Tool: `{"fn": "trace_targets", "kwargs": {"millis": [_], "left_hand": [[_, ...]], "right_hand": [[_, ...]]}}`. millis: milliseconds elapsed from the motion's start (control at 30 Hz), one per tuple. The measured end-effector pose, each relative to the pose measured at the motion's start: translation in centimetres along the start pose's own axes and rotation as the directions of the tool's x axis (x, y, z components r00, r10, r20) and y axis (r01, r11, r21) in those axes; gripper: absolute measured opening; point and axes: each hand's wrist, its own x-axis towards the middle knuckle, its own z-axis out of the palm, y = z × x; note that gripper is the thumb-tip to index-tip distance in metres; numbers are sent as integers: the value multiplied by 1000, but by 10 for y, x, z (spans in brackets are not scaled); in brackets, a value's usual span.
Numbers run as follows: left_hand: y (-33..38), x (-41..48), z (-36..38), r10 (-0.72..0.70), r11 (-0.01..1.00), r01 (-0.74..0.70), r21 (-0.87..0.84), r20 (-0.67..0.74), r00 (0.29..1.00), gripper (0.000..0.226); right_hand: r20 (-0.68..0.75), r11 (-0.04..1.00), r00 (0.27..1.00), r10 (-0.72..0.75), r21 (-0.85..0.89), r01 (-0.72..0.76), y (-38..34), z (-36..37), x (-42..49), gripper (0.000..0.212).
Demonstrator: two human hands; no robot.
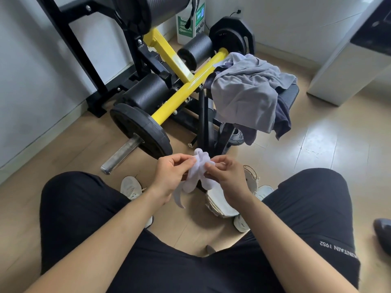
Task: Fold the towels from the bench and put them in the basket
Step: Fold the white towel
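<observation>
Several grey towels (pixel 247 92): heaped unfolded on the tabletop (pixel 291 96), beyond the hands and to their right; most of the work looks left to do.
Basket (pixel 215 209): on the floor just below the hands; the right forearm hides much of its inside, so its contents cannot be told.
Left hand (pixel 169 176), right hand (pixel 226 176): both pinch the small white towel (pixel 198 174) between them, bunched, not yet folded.

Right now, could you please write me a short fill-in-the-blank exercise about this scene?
1. The left hand and right hand together pinch a small ___ cloth.
2. The grey towels lie heaped on the black ___.
3. The basket stands on the wooden ___, between the shoes.
Missing words: white; bench; floor.
</observation>
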Motion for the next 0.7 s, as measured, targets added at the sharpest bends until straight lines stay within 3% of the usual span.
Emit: {"fn": "trace_targets", "kwargs": {"millis": [233,400,533,633,700], "left_hand": [[-3,-6,10,95,995,-94,24,-24,995,21],[0,-9,9,87,996,-87,-7,-8,996,21],[-2,-9,5,104,991,-103,81,-11,994,31],[-6,-5,1,168,971,-158,181,-40,985,21],[-6,-3,-3,202,951,-194,240,-9,979,15]], "right_hand": [[-13,998,998,-58,-31,58,2,9,1,13],[81,999,995,-50,3,50,2,9,-1,14],[149,996,985,-83,-21,87,-1,10,-5,20],[162,992,981,-108,-47,117,-3,11,-5,18],[147,966,975,-169,-172,193,-1,10,-1,15]]}}
